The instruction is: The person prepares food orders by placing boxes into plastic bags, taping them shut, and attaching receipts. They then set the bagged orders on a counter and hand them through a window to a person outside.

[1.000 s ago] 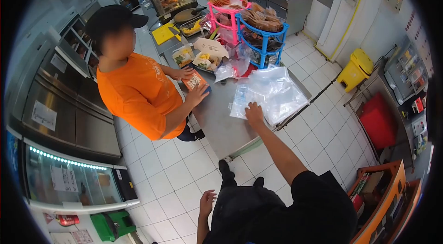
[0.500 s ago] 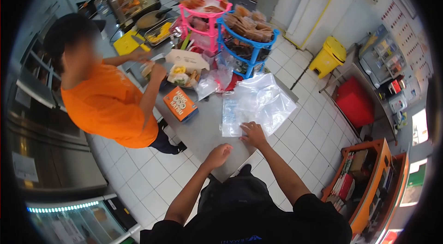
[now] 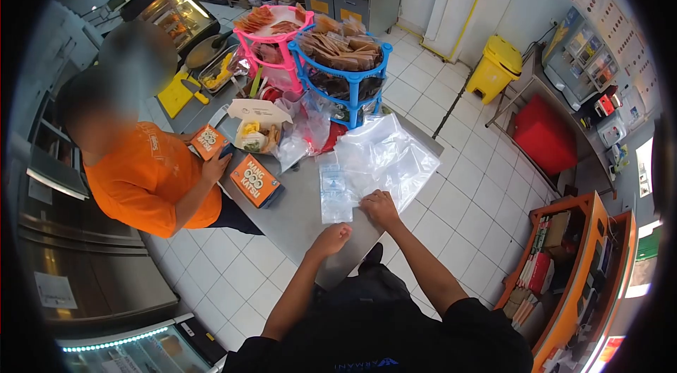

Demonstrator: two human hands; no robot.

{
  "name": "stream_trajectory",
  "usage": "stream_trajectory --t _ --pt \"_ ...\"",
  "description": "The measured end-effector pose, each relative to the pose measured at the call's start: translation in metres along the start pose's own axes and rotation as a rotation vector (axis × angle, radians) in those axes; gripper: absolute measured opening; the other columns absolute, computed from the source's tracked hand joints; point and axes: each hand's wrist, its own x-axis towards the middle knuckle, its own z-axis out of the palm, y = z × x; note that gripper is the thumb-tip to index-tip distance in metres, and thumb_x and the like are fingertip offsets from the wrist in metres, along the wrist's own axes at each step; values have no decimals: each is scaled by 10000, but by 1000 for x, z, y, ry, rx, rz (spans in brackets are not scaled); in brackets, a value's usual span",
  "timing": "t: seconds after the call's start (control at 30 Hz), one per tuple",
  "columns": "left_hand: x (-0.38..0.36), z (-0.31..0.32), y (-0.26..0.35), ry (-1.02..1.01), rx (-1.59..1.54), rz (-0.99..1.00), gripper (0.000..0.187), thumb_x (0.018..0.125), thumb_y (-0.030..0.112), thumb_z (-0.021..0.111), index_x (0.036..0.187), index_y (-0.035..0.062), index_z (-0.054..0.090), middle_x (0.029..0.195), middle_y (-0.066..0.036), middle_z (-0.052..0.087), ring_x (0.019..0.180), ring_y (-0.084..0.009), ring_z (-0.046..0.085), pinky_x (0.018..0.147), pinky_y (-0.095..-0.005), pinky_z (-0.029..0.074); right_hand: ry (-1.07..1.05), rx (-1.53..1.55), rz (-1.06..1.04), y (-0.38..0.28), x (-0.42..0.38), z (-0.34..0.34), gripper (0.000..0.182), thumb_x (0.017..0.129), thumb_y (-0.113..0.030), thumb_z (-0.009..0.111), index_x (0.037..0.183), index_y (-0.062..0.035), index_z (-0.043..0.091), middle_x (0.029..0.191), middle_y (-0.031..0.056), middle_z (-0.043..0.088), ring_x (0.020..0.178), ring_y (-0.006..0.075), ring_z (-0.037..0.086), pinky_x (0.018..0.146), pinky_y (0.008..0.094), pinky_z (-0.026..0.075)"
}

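1. Well, the right hand (image 3: 381, 209) has its fingers bent down at the near edge of the clear plastic bags (image 3: 388, 154) on the bench (image 3: 300, 205); whether they pinch, I cannot tell.
2. The left hand (image 3: 328, 240) hangs half-curled just beside a small printed bag (image 3: 334, 193); its grip is unclear to me.
3. Farther off, an open carton (image 3: 261, 111) contains yellow and browned food.
4. Brown packets (image 3: 338, 49) fill the blue rack's (image 3: 354, 91) top tier; the lower contents are hard to make out.
5. A co-worker (image 3: 151, 179), face blurred, holds an orange box (image 3: 209, 142).
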Motion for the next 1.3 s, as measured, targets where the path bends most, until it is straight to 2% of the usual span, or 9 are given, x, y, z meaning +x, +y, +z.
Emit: stream_trajectory --t 0.17,0.27,0.3,0.37,0.47,0.7,0.93,1.07,1.3 --pt "-3 7 6 122 -406 54 321 1032 290 581 1207 30 651 1106 -79 707 986 -179 682 866 -309 541 292 520 541 -17 14 -48 194 780 -152 827 826 -21 691 837 143 698 790 331 668 765 439 522" --pt "-16 -8 77 173 -905 -241 293 1037 263 607 1213 33 645 1119 -65 693 1011 -147 666 872 -288 536 132 638 404 -42 3 -70 232 772 -135 847 843 -7 667 849 157 699 830 360 682 786 429 523" --pt "-22 -6 88 149 -1039 -206 278 1033 246 619 1206 29 647 1113 -65 696 1010 -146 665 876 -292 537 -45 689 565 -66 1 -85 323 746 -137 901 937 4 682 859 129 700 784 245 666 779 393 536" --pt "-28 -3 100 102 -1301 -125 251 1026 212 644 1190 23 650 1101 -64 701 1010 -143 664 884 -301 540 22 681 157 -97 -3 -98 341 769 -171 896 966 1 678 921 128 703 829 272 674 763 389 536" --pt "-26 5 85 316 -692 -50 232 1005 181 675 1154 5 651 1040 -50 705 946 -136 673 835 -306 560 -52 741 -32 -115 -21 -93 316 815 -231 857 919 -19 648 997 121 686 943 306 653 806 405 526" --pt "-50 -13 91 758 -992 -60 164 964 137 725 998 18 617 889 -27 674 766 -93 633 673 -269 545 -582 648 -172 -98 -40 -94 163 875 -119 774 906 -35 637 873 81 613 806 230 640 762 307 532" --pt "-67 -26 100 852 -230 -14 249 909 70 763 806 40 538 706 11 533 645 -64 468 569 -248 419 -272 1286 389 -121 -3 -135 221 925 -108 702 1126 -36 646 981 77 625 875 151 647 771 293 529" --pt "-72 -19 120 803 -167 163 294 868 40 792 744 34 525 678 -5 483 609 -73 400 550 -242 380 -170 977 284 -170 23 -141 378 941 -205 734 1248 -33 596 979 66 585 885 151 633 746 280 531" --pt "-79 -12 109 765 -228 25 158 897 34 736 1015 45 632 753 -48 648 631 -115 582 590 -272 472 -277 1184 773 -135 -2 -69 230 994 -230 664 1078 -23 608 839 72 642 783 152 656 694 298 534"
